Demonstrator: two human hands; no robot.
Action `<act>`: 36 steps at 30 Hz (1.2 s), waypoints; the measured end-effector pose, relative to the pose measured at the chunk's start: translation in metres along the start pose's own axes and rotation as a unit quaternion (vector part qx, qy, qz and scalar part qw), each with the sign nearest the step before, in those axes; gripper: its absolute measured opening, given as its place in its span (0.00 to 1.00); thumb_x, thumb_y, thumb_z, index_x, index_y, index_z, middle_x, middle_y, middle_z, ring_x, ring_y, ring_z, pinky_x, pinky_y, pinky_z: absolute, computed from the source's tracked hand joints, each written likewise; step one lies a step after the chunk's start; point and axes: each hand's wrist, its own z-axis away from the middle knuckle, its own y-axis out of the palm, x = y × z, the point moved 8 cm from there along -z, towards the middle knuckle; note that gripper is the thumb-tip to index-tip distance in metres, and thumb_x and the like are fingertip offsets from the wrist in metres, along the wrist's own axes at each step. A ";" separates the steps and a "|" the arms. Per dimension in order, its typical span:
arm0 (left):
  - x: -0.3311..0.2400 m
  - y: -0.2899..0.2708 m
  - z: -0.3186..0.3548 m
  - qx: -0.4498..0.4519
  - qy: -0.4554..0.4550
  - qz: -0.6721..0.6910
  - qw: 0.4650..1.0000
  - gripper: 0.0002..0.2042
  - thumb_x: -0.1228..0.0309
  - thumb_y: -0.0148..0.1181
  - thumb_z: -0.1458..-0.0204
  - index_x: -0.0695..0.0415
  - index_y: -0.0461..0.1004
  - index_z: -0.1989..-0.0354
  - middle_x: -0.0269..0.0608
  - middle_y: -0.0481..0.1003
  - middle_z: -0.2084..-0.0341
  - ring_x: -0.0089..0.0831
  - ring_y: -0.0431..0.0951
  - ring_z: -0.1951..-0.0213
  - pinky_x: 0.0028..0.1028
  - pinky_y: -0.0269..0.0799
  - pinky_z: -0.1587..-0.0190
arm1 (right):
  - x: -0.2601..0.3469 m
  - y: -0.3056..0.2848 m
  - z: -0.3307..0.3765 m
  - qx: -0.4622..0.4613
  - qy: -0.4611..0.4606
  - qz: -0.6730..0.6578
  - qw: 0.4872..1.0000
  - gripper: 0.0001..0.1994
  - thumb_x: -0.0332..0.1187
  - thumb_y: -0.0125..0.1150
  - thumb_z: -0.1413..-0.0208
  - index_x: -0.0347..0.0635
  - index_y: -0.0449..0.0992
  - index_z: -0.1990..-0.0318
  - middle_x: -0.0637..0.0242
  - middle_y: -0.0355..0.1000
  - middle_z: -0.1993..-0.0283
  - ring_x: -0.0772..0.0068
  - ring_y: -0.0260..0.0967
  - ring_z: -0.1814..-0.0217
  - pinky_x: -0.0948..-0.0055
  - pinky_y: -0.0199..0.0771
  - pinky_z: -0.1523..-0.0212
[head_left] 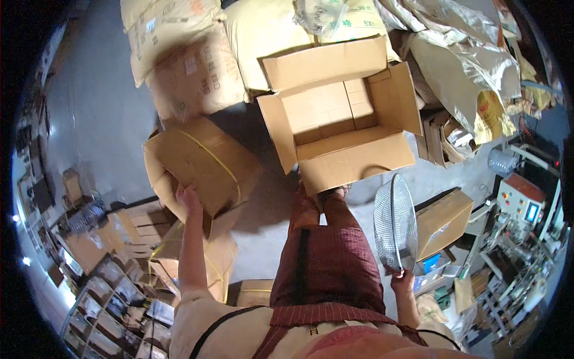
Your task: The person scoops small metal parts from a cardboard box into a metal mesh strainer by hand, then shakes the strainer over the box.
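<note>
R hand [404, 280] holds mesh basket [406, 224] by near end; long axis runs fwd from grip, far end near open box's [353, 167] near R corner. L hand [189, 198], well L of box, touches strapped carton [200, 161] edge; can't tell if fingers pinch it.

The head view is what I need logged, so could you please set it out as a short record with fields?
Left hand: at the edge of a yellow-strapped cardboard box; exact grip unclear
Right hand: holding the near end of a wire mesh basket
Ahead: open cardboard box, flaps spread outward
Beyond it: pale sacks
Far right: machine control box, white with a red top
</note>
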 end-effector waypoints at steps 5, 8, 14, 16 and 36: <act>-0.204 0.136 0.059 0.099 0.080 -0.101 0.987 0.17 0.81 0.57 0.60 0.64 0.70 0.58 0.37 0.73 0.65 0.24 0.71 0.63 0.23 0.66 0.59 | -0.027 -0.008 -0.021 -0.030 0.026 -0.052 0.998 0.12 0.26 0.40 0.53 0.27 0.64 0.63 0.40 0.69 0.65 0.78 0.59 0.87 0.88 0.62 0.89; -0.280 0.204 0.089 0.184 0.213 -0.156 0.947 0.15 0.82 0.56 0.58 0.64 0.70 0.59 0.35 0.73 0.67 0.23 0.70 0.64 0.22 0.66 0.60 | -0.043 -0.004 -0.007 -0.045 0.009 -0.074 0.996 0.06 0.24 0.42 0.55 0.32 0.62 0.68 0.42 0.66 0.71 0.75 0.60 0.87 0.87 0.62 0.90; -0.343 0.375 0.075 0.276 0.550 -0.363 0.699 0.18 0.67 0.55 0.52 0.63 0.66 0.54 0.44 0.71 0.70 0.28 0.70 0.71 0.26 0.67 0.65 | -0.074 -0.049 -0.026 -0.055 -0.025 -0.093 0.994 0.04 0.24 0.46 0.60 0.41 0.59 0.80 0.63 0.62 0.83 0.75 0.59 0.89 0.87 0.61 0.91; -0.345 0.453 0.070 0.380 0.402 -0.412 0.724 0.19 0.63 0.55 0.52 0.62 0.68 0.54 0.43 0.74 0.69 0.26 0.72 0.68 0.24 0.67 0.61 | -0.080 -0.042 -0.016 -0.071 0.008 -0.099 0.993 0.05 0.25 0.46 0.59 0.40 0.60 0.81 0.58 0.65 0.82 0.76 0.58 0.89 0.87 0.60 0.91; 0.023 0.528 0.350 0.700 0.244 -0.437 0.509 0.23 0.77 0.47 0.51 0.60 0.58 0.43 0.54 0.62 0.48 0.45 0.61 0.46 0.36 0.54 0.42 | -0.200 -0.179 -0.060 -0.213 -0.046 -0.385 0.897 0.04 0.25 0.42 0.54 0.34 0.63 0.73 0.55 0.64 0.80 0.64 0.64 0.85 0.75 0.61 0.87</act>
